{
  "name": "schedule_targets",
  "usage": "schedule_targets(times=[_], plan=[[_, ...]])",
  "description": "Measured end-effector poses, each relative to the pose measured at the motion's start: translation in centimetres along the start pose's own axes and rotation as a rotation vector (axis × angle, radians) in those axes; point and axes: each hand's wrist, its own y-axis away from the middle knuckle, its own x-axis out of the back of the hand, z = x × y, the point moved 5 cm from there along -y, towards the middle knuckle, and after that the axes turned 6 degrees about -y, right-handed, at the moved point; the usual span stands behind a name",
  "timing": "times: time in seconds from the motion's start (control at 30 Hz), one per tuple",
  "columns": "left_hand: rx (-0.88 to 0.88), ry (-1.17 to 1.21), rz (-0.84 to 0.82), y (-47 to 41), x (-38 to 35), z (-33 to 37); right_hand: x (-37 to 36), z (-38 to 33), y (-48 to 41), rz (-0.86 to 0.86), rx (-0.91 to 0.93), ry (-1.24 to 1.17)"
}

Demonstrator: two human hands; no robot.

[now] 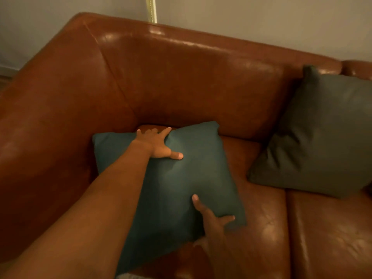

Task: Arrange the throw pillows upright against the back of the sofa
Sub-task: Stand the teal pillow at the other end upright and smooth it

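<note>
one dark pillow (pixel 314 133) propped upright already, teal pillow (pixel 181 178) lying flat on the sofa (pixel 181 77), gripped by both hands, left hand (pixel 159 146) and right hand (pixel 211 220).

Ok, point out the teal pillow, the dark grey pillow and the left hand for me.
teal pillow (pixel 177 178): head view, middle of its top face.
dark grey pillow (pixel 322 137): head view, centre of its front face.
left hand (pixel 159 144): head view, back of the hand, at the teal pillow's far edge.

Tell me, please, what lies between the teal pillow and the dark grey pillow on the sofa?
Only bare brown leather seat cushion separates the teal pillow from the dark grey pillow, per the head view.
</note>
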Motion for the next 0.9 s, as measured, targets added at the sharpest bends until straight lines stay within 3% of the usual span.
schedule_targets(times=[0.27, 0.43, 0.6, 0.8, 0.9], plan=[[0.053, 0.263, 0.139, 1.3, 0.0, -1.4, -1.4, -3.0, 2.1, -0.060, 0.244, -0.040], [0.038, 0.773, 0.149, 3.0, 0.3, -3.6, -3.1, -9.3, 3.4, -0.169, 0.562, 0.109], [0.009, 1.096, 0.337, 4.7, 3.0, -5.6, -6.7, -17.6, 6.2, -0.253, 0.838, 0.306], [-0.010, 1.287, 0.596, 5.9, 6.9, -7.0, -11.2, -26.3, 9.2, -0.375, 1.098, 0.402], [0.104, 1.219, 0.667, 5.8, 7.1, -7.7, -11.6, -27.7, 11.2, -0.379, 1.101, 0.448]])
